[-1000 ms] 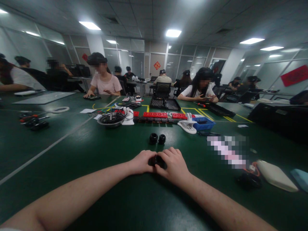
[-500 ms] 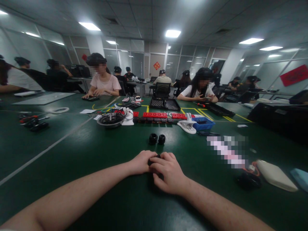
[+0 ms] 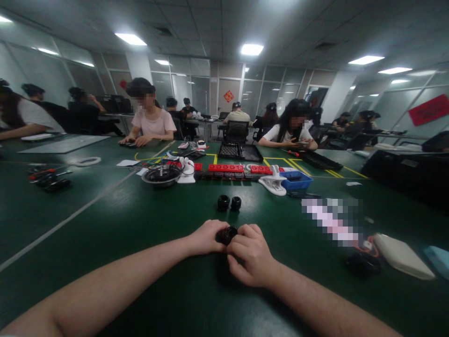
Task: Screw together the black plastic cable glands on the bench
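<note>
Low over the near part of the table, my left hand (image 3: 207, 238) is closed around a black cable gland (image 3: 227, 235), whose round open end shows between my hands. My right hand (image 3: 250, 255) has its fingers curled against the right side of the same gland, and its fingertips are partly hidden. Just beyond them stand two more black pieces of the same kind, a larger cable gland (image 3: 223, 202) on the left and a smaller cable gland (image 3: 236, 203) beside it.
A row of red blocks (image 3: 226, 168) crosses the green table (image 3: 168, 299). Near it are a dark round dish (image 3: 161, 182), a white clamp (image 3: 274, 182) and a blue bin (image 3: 298, 180). A cream box (image 3: 403, 257) lies right, tools (image 3: 49, 177) left. Two co-workers sit opposite.
My right hand has shifted slightly right, uncovering the gland's round opening. The left hand keeps its hold in nearly the same place.
</note>
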Available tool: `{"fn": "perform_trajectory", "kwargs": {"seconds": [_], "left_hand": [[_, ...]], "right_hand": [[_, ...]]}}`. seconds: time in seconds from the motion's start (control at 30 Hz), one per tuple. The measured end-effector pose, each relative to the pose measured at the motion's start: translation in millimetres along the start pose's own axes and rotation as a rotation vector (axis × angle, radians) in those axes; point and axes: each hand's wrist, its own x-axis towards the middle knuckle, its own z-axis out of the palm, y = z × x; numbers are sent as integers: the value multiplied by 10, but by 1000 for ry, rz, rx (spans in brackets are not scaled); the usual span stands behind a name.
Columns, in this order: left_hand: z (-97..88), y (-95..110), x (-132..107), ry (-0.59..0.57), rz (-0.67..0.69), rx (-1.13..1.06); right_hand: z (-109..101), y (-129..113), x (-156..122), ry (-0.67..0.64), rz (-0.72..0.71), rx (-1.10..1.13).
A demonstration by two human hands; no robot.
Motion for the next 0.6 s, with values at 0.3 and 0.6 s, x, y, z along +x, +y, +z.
{"fn": "perform_trajectory", "kwargs": {"seconds": [0.3, 0.6], "left_hand": [[14, -41, 2, -4, -1, -1], [28, -43, 4, -8, 1, 1]], "right_hand": [[-27, 89, 89, -92, 409, -246], [4, 74, 112, -199, 407, -231]]}}
